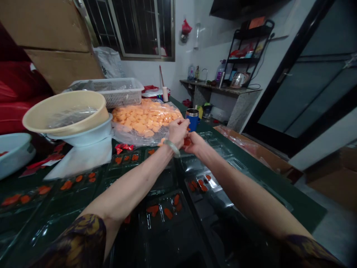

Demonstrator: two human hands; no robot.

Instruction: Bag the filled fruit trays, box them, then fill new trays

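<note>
My left hand [177,133], with a pale bangle at the wrist, is pinched closed over the far trays, just in front of a blue mug [192,120]. What its fingers hold is too small to make out. Close beside it, my right hand [194,143] is curled around a small red-orange piece [187,142]. Below and around both hands lie clear plastic trays [167,238] in rows. Flat red-orange pieces [168,213] sit in several of their compartments.
A clear bag of light orange pieces [145,117] lies behind my left hand. At the left are stacked basins [67,128], a white basket [122,91] and cardboard boxes [61,63]. The green table [304,212] ends at the right, beside an open carton [259,156].
</note>
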